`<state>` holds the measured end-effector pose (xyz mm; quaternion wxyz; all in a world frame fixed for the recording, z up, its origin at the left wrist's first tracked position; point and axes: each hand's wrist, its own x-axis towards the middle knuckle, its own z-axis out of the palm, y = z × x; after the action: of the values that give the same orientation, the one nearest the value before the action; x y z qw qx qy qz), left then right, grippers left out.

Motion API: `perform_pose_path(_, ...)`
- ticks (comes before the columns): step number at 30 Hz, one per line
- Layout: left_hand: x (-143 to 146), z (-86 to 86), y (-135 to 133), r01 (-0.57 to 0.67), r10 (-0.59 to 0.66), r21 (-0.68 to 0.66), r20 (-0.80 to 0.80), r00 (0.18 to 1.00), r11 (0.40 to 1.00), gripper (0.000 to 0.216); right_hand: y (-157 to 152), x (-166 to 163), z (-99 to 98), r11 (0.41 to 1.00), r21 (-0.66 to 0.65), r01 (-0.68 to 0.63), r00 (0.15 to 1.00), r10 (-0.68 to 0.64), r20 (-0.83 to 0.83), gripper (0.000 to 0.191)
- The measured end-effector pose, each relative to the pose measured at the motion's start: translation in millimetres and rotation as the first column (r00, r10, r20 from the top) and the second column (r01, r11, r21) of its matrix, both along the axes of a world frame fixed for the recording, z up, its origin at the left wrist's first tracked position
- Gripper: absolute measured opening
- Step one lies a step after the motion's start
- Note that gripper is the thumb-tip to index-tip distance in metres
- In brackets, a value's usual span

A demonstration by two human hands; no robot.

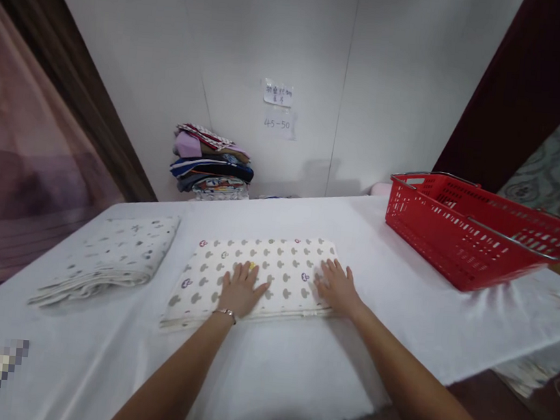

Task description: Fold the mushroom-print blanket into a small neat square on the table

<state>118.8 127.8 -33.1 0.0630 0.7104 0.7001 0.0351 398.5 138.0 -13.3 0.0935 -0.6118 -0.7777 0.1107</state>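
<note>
A white cloth printed with small mushroom shapes [265,264] lies folded into a wide rectangle on the white-covered table [294,381]. My left hand [242,290] rests flat on its front middle part, fingers spread, a bracelet at the wrist. Towards the cloth's right end lies my right hand [338,287], palm down with fingers apart, at the side edge. Neither hand grips anything. Several layers show along the cloth's front fold.
Another folded white cloth with dark specks [120,248] lies on the table's left. A red plastic basket [454,232] with metal handles stands at the right. Behind the table's far edge rises a stack of folded fabrics [211,165], against a wall with paper signs [278,108].
</note>
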Motion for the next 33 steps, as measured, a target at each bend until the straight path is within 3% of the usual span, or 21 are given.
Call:
perform_pose_path(3,4,-1.8,-2,-0.002,0.002,0.018,0.018,1.000,1.000,0.070,30,-24,14.8,0.996,0.089,-0.007,1.000,0.009,-0.018,0.061)
perform_pose_path(5,6,-1.7,-4,0.004,-0.006,0.035,0.035,0.999,0.999,0.068,53,-34,14.0,0.996,0.089,0.027,1.000,-0.027,-0.003,0.063)
perform_pose_path(10,1,-4.6,-8,0.021,-0.027,0.083,0.080,0.996,0.996,0.066,90,-26,-17.4,0.982,-0.003,0.189,0.972,-0.187,0.142,0.068)
perform_pose_path(16,-2,10.4,15,-0.044,0.047,-0.018,0.200,0.979,0.999,0.064,94,-18,-35.1,0.984,0.061,0.166,0.969,-0.174,0.178,0.070)
perform_pose_path(21,-39,25.7,59,-0.069,0.066,0.060,0.050,0.997,0.996,0.067,93,-20,-37.2,0.981,0.101,0.168,0.967,-0.184,0.177,0.069)
perform_pose_path(24,-77,17.6,71,-0.249,0.249,-0.044,-0.007,0.968,0.967,0.075,93,-17,-39.1,0.984,0.099,0.148,0.972,-0.164,0.170,0.067)
perform_pose_path(26,-94,9.3,72,-0.286,0.287,-0.085,0.000,0.958,0.954,0.080,95,-16,-36.8,0.987,0.069,0.146,0.974,-0.155,0.165,0.066)
perform_pose_path(30,-100,1.0,71,-0.278,0.279,-0.088,-0.003,0.960,0.956,0.084,98,-35,-18.6,0.985,0.000,0.172,0.973,-0.170,0.158,0.070)
perform_pose_path(33,-96,0.3,71,-0.287,0.287,-0.077,-0.012,0.958,0.955,0.083,100,-74,-3.0,0.998,0.008,0.055,0.991,-0.056,0.119,0.075)
